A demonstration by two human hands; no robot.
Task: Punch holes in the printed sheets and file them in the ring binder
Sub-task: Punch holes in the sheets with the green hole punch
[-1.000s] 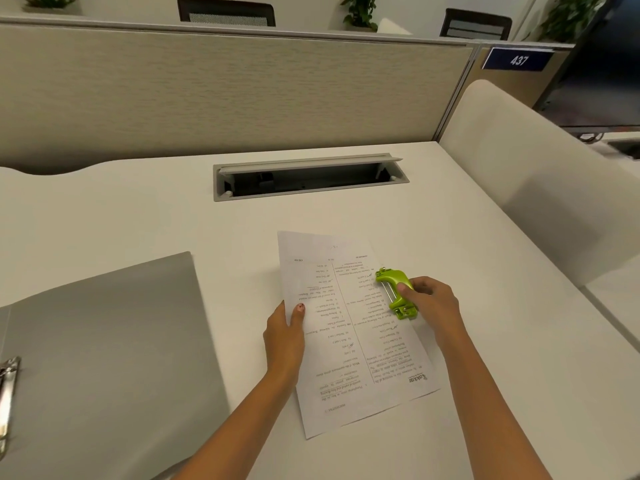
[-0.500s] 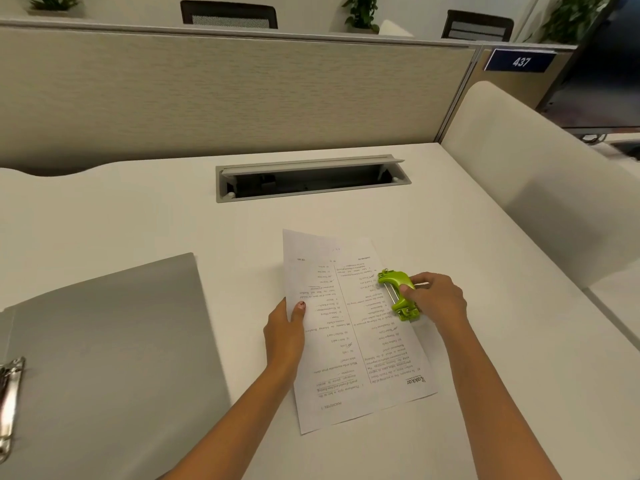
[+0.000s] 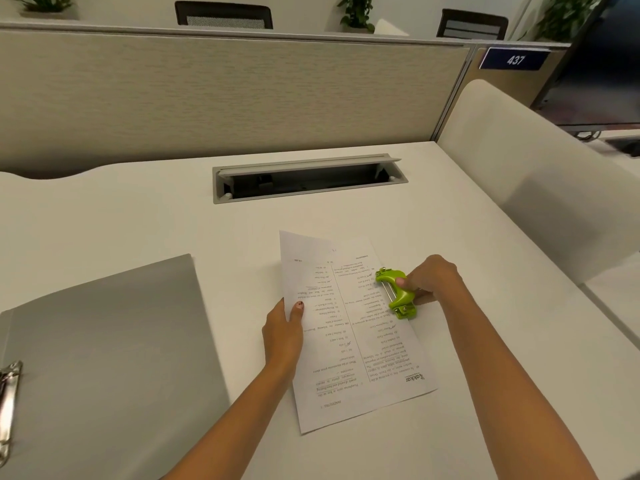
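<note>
My left hand (image 3: pixel 282 336), fingers straight, pins the sheet (image 3: pixel 346 341) by its left edge mid-table (image 3: pixel 502 358); my right hand (image 3: pixel 433 280) grips the punch (image 3: pixel 394 292) on its right edge. The binder (image 3: pixel 104 358) lies open at the table's left edge.

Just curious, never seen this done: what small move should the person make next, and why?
Probably press down on the green hole punch: the right hand grips it, it sits over the right edge of the sheet, and the left hand rests on the opposite edge.
</note>
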